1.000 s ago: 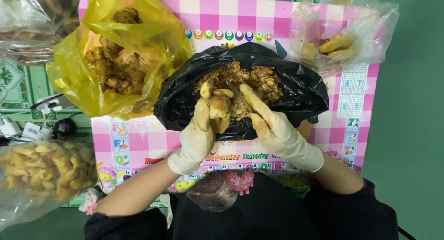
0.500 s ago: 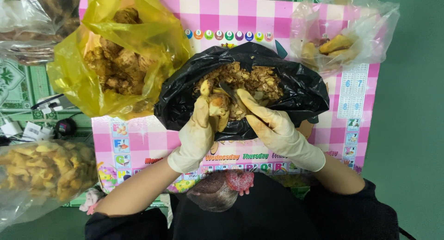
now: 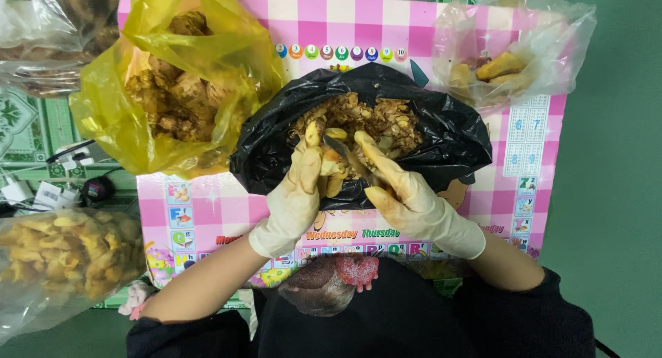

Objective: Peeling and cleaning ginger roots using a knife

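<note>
A pale root piece (image 3: 329, 166) is gripped in the gloved left hand (image 3: 295, 192) above the open black bag (image 3: 448, 141) of peelings. A small knife (image 3: 345, 155) is clasped in the gloved right hand (image 3: 407, 196), its blade laid against the root. A yellow bag (image 3: 131, 110) of roots is seen to the left, a clear bag (image 3: 545, 41) to the right, all on a pink checked mat (image 3: 207, 213).

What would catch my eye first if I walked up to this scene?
Two gloved hands, left hand and right hand, meet at centre over a black bag of peelings, working a yellowish root piece. A yellow bag of roots glows upper left on the pink checked mat.
</note>
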